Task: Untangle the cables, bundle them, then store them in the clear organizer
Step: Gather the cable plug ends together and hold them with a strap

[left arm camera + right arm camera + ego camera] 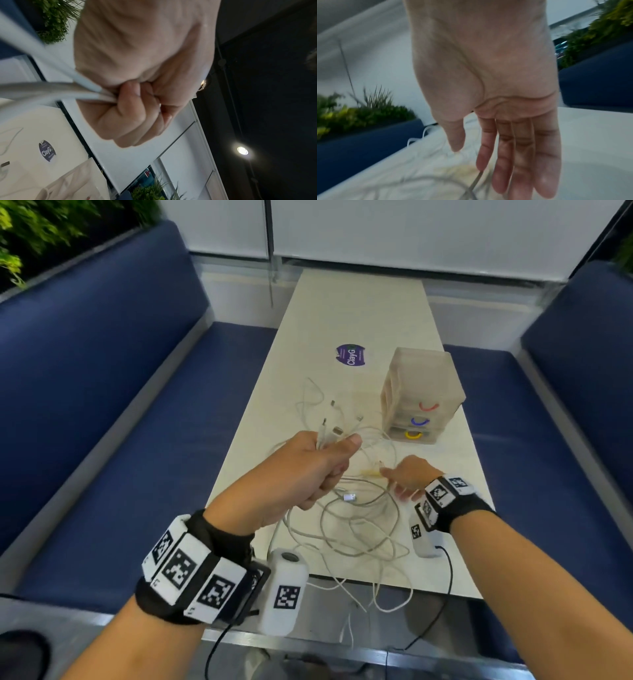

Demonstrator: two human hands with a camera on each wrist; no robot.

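The left hand (301, 470) is clenching several white charging cables (356, 529) by their plug ends, gathering them, while the flat, empty right hand (409, 479) is reaching for another.

Head view from above, wrist views from close under each palm.

Head: looks forward and down along the table (359, 313), both forearms in the near field, cables (356, 522) mid-frame, organizer (423, 392) beyond, benches on both sides. Left wrist: pressed close to the left hand (137, 81), tilted sharply, faces past the fist toward table (42, 121), sticker (47, 150) and ceiling lights; cables (42, 88) blurred at the lens. Right wrist: close behind the right hand (496, 94), faces along the fingers down onto table (590, 135) and blurred cables (436, 180). Shared: sticker (350, 355) in head and left wrist; table and cables in all three.
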